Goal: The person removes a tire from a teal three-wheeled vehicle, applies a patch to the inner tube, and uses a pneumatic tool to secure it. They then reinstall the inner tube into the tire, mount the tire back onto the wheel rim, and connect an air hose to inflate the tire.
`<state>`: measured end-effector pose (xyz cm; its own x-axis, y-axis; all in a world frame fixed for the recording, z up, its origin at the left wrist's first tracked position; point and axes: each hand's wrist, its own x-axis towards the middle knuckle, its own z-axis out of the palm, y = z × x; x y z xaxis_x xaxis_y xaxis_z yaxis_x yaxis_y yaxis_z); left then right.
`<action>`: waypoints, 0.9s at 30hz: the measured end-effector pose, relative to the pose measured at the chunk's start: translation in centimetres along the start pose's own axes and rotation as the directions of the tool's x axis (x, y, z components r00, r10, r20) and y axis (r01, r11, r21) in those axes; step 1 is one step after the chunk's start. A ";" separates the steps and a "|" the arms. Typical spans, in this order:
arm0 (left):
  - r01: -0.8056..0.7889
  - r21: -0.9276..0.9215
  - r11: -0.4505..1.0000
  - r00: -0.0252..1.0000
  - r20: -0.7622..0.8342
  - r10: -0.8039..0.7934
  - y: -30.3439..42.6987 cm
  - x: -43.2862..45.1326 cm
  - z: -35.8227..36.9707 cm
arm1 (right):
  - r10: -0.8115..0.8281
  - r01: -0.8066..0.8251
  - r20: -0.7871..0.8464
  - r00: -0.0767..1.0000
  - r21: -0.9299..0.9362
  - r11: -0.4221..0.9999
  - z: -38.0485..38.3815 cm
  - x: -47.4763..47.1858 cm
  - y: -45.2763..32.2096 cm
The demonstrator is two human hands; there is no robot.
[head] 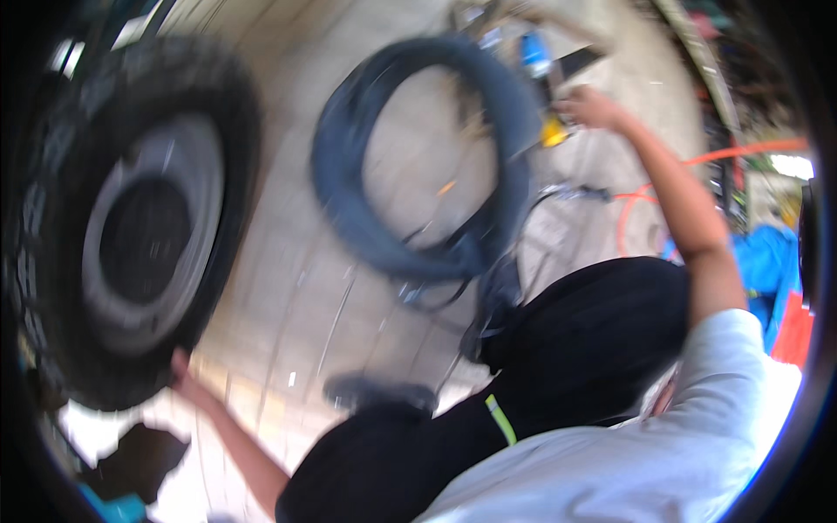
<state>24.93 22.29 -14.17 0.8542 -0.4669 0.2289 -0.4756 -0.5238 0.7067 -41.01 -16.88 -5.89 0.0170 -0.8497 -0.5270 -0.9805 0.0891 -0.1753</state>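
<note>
At the left stands a large truck tire on a grey metal wheel rim. My left hand touches the tire's lower edge; blur hides how the fingers lie. A dark rubber inner tube lies on the floor in the middle, roughly a ring. Beyond its right side, my right hand reaches down beside a yellow object and a blue object. Whether its curled fingers hold anything is too blurred to tell.
An orange air hose runs at the right to a fitting on the floor. Blue cloth lies by my right arm. Cluttered items stand along the upper right edge. Tools or metal parts lie beyond the inner tube.
</note>
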 end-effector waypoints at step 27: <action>0.107 0.155 0.982 0.270 0.946 -0.179 3.2 -18.5 3.9 | -0.401 -0.093 0.711 0.578 0.545 0.833 35.8 -18.9 -25.7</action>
<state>6.77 26.49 -18.78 0.1172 -0.7066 -0.6979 -0.4085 -0.6748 0.6146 -9.16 15.49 -21.15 0.5419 -0.1567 -0.8257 -0.7120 0.4363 -0.5502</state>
